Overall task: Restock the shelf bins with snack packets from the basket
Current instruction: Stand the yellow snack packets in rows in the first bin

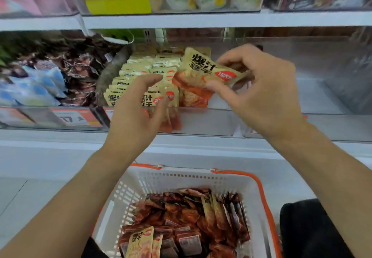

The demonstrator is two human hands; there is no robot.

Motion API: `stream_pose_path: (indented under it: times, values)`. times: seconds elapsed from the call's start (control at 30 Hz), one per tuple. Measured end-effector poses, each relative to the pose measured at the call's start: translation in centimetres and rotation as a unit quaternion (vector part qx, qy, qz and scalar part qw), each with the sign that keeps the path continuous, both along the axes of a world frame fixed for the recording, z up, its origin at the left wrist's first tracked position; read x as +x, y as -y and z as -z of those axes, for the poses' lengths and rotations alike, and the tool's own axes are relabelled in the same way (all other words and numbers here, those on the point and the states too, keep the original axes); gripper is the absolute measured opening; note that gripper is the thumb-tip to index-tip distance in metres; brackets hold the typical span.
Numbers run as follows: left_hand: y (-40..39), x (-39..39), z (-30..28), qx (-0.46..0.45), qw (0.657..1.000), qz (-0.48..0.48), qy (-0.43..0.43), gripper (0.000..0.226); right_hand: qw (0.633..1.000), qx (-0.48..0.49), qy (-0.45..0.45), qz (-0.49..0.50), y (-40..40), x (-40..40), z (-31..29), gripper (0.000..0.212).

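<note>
Beige and orange foil marks the snack packet [203,72] that the right hand [261,88] pinches by its lower edge, thumb underneath and curled fingers over the top right corner, holding it tilted above the middle shelf bin [201,121]. That arm reaches in from the near right, wrist bent back toward the left. The left hand [138,105] comes up from the near left with its fingers loosely spread and slightly curved, its fingertips touching the front packets of the rows [149,76] already standing in the bin; it grips nothing. The two hands are close together but apart, the held packet between them. The packet bears bold black characters on its pale upper half, a red round logo near one corner, and an orange picture on its lower half; its surface is a little crumpled. The packets in the bin match it and stand upright in neat rows filling the left part of the bin. Near the person, below the shelf, a white basket [181,179] with orange handles holds a loose heap of similar packets [181,223], mostly showing reddish-brown sides. To the left, another bin [26,117] holds blue and dark wrapped snacks.
</note>
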State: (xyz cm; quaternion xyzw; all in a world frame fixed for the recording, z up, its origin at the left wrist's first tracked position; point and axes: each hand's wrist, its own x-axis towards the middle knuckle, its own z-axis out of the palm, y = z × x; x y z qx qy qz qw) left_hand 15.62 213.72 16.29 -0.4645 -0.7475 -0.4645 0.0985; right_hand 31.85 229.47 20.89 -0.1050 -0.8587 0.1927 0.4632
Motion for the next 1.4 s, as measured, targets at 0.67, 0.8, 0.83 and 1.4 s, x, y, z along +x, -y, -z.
stream_pose_path:
  times: [0.67, 0.8, 0.83, 1.4]
  values:
    - [-1.9, -2.0, 4.1, -0.196, 0.962, -0.010, -0.191, 0.048, 0.929, -0.028, 0.318, 0.185, -5.6, -11.5, 4.4, 0.061]
    - [-2.0, -2.1, 4.4, -0.210, 0.957, -0.012, -0.200, 0.050, 0.932, -0.038, 0.304, 0.194, -5.7, -12.2, 5.1, 0.074]
    - [-2.1, -2.1, 4.4, -0.208, 0.957, -0.013, -0.202, 0.050, 0.933, -0.043, 0.302, 0.191, -5.8, -12.2, 5.1, 0.076]
    - [-2.5, 3.9, 7.3, 0.108, 0.993, 0.035, 0.011, 0.012, 0.995, -0.004, 0.082, -0.053, -0.1, -2.7, 8.2, 0.018]
